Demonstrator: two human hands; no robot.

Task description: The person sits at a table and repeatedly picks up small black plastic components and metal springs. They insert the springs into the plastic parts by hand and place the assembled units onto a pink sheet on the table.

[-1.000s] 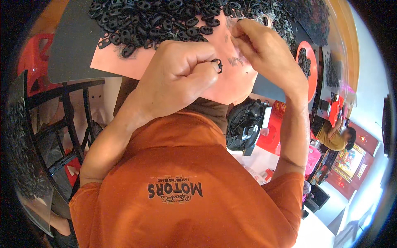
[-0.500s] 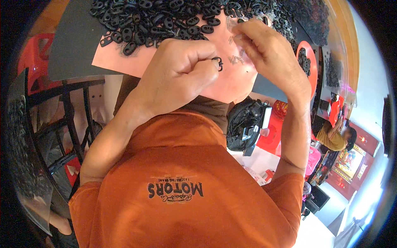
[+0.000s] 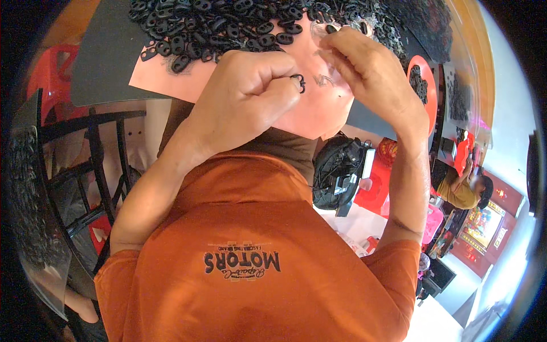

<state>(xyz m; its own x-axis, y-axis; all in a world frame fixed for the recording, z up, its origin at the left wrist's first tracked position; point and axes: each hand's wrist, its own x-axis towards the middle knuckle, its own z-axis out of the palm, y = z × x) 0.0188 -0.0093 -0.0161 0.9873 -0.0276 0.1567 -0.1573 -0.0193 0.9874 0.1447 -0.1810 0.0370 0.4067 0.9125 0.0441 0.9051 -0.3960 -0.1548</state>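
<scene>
The left hand pinches a small black ring; the right hand (fingertips pinching a clear sleeve) is just beside it.

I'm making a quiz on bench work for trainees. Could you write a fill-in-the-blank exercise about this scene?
1. The left hand pinches one small ___ ring-shaped part.
2. The heap of loose parts lies on a ___ sheet.
3. The right hand holds a thin, clear ___ above the sheet.

Missing words: black; pink; film
</scene>
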